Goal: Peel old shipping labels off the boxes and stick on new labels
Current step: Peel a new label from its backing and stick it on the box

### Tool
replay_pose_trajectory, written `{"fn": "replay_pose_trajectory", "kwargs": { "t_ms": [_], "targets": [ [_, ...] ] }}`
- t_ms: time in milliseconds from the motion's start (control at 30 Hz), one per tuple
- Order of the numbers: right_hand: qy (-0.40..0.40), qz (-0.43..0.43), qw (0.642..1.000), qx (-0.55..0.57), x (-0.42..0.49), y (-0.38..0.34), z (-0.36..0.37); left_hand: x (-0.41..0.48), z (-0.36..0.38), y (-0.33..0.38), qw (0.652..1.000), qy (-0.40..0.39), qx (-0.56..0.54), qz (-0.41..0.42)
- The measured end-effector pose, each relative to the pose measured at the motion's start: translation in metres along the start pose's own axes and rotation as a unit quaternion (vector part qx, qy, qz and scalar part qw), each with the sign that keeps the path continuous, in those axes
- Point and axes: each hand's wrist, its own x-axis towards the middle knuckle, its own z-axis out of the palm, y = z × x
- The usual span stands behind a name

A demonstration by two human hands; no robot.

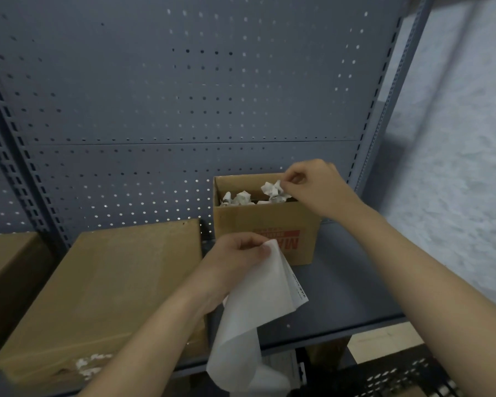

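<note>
One crumpled label (273, 189) between right fingers (288, 192)

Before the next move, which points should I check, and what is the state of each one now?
1. Right hand is over the open box: ok.
2. Crumpled scrap dropped into it: not ok, the hand pinches it.
3. Left hand grips the white sheet: ok.
4. Large box free of old label: not ok, white residue at its near edge.
5. Sheet carries a usable new label: cannot tell.
</note>
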Motion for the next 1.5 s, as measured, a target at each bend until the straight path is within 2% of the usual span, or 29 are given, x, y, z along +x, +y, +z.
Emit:
{"fn": "replay_pose_trajectory", "kwargs": {
  "t_ms": [333, 633, 1200, 1500],
  "targets": [
    [-0.157, 0.013, 0.987, 0.041, -0.058, -0.012, 0.014, 0.003, 0.009, -0.007, 0.997, 0.031, -0.037, 0.065],
    [-0.116, 0.052, 0.988, 0.084, -0.074, -0.005, 0.018, 0.007, 0.017, -0.013, 0.995, 0.038, -0.047, 0.075],
    [-0.119, 0.065, 0.985, 0.103, -0.079, -0.007, 0.021, 0.008, 0.02, -0.021, 0.995, 0.045, -0.078, 0.044],
    [-0.125, 0.074, 0.984, 0.1, -0.08, -0.004, 0.02, 0.009, 0.02, -0.025, 0.996, 0.024, -0.082, 0.027]
  ]
}}
